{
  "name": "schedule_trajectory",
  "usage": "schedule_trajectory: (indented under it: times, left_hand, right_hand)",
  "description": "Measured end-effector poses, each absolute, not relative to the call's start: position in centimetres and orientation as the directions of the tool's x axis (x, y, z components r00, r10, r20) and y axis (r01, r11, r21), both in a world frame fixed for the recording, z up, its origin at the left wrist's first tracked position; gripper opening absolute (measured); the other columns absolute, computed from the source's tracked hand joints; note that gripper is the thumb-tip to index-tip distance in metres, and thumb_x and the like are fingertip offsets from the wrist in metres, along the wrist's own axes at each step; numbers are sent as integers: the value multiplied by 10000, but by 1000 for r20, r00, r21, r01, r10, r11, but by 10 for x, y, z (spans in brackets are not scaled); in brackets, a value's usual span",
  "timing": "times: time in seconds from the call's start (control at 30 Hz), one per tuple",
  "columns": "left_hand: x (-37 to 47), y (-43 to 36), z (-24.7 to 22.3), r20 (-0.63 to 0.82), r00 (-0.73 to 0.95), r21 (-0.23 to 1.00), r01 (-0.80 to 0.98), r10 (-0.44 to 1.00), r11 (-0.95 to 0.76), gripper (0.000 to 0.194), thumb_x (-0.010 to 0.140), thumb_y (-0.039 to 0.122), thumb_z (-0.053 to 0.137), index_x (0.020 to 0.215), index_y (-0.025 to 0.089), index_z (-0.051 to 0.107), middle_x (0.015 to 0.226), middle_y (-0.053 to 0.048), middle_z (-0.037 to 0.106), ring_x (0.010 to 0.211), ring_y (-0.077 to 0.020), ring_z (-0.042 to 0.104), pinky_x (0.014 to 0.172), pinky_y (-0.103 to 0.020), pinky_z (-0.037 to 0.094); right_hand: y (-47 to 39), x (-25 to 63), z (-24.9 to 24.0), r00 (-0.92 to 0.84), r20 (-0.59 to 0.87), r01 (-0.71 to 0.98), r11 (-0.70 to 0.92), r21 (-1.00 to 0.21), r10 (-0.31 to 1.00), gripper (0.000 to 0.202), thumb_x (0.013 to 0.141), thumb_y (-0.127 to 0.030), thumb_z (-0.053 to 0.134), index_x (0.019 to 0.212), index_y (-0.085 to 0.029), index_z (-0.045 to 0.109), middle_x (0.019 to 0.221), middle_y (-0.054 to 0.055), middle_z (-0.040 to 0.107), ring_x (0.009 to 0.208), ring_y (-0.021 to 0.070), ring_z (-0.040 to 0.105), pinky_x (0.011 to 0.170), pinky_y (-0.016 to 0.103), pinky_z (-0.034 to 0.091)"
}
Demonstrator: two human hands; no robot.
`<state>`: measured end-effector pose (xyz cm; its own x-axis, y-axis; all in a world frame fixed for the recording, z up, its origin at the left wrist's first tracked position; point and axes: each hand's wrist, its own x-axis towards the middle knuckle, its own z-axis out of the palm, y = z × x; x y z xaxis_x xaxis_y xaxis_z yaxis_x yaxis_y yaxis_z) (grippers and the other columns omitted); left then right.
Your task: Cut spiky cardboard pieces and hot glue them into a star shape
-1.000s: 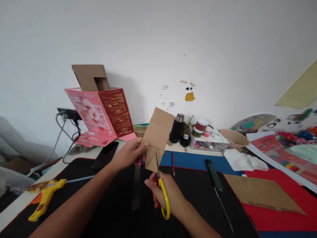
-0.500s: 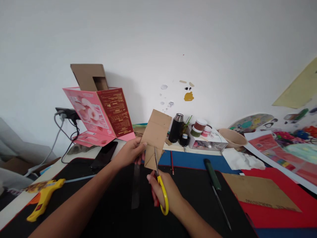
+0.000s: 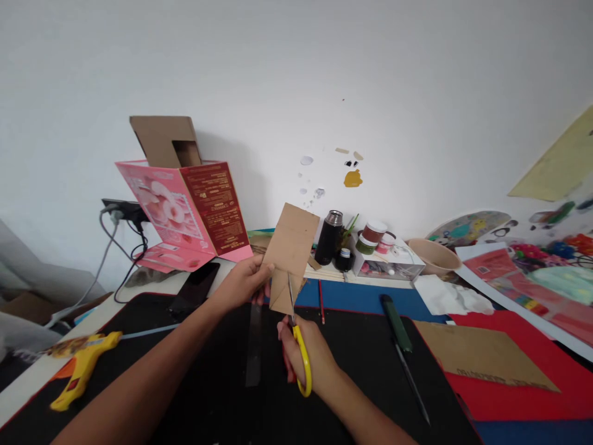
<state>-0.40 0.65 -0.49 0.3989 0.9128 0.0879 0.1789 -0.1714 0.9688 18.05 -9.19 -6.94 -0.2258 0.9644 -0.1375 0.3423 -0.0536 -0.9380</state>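
My left hand pinches the left edge of a brown cardboard piece, held up above the black mat. Crease lines run across the cardboard's lower part. In my right hand is a pair of scissors with yellow and red handles, my fingers closed round them. The upper blade lies over the lower part of the cardboard, pointing away from me; the other blade is hidden behind it. A clear ruler rests on the mat below my left hand.
On the left lie a yellow glue gun and a phone, before a pink box. Behind the cardboard stands a black bottle. To the right are a green-handled cutter, a pencil and a flat cardboard sheet.
Very little differs. The scissors' handles look slightly closer together, and the whole view has shifted a touch. Both hands keep their hold.
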Motion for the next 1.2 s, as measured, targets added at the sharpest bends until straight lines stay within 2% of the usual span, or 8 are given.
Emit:
schedule_trajectory:
  times: [0.27, 0.47, 0.6, 0.8, 1.03, 1.2]
  left_hand:
    - [-5, 7, -5, 87, 399, 969, 180, 913, -171, 441, 951, 652, 612, 872, 230, 513, 553, 42, 640, 385, -133, 590, 369, -206, 390]
    - [-4, 7, -6, 89, 385, 967, 188, 919, -173, 436, 956, 647, 605, 880, 228, 511, 558, 38, 649, 384, -135, 590, 366, -204, 379]
    - [-3, 8, -8, 84, 378, 971, 176, 922, -160, 456, 946, 667, 608, 884, 226, 510, 564, 37, 652, 387, -132, 594, 363, -203, 387]
    - [-3, 7, -8, 81, 380, 971, 180, 922, -159, 435, 959, 642, 604, 885, 223, 510, 562, 39, 649, 387, -128, 589, 363, -200, 385]
    - [-4, 8, -8, 94, 382, 970, 175, 919, -171, 416, 967, 622, 594, 872, 227, 507, 561, 31, 654, 391, -138, 599, 361, -209, 386]
    - [-3, 9, -9, 90, 364, 971, 176, 927, -164, 399, 956, 611, 610, 878, 231, 515, 559, 29, 655, 380, -136, 589, 358, -212, 388]
  right_hand:
    - [-92, 179, -75, -203, -133, 352, -54, -934, 970, 458, 1024, -671, 483, 968, -223, 558, 463, -88, 482, 317, 141, 511, 315, 190, 367]
    - [-89, 181, -79, -250, -132, 299, -53, -953, 959, 492, 1020, -697, 467, 979, -220, 575, 439, -91, 487, 316, 136, 504, 329, 180, 355]
    - [-87, 183, -84, -266, -130, 266, -57, -962, 955, 441, 1023, -652, 488, 997, -220, 574, 445, -88, 506, 324, 141, 518, 330, 181, 371]
    - [-89, 182, -84, -246, -139, 279, -67, -958, 959, 386, 1038, -588, 484, 1013, -214, 580, 442, -95, 480, 329, 144, 513, 333, 187, 375]
    - [-91, 180, -80, -213, -141, 310, -70, -948, 967, 395, 1019, -613, 509, 986, -224, 570, 452, -103, 468, 315, 140, 511, 310, 182, 363]
    - [-89, 180, -81, -239, -116, 285, -45, -958, 964, 362, 1024, -572, 486, 980, -223, 572, 429, -100, 477, 308, 145, 513, 308, 183, 363]
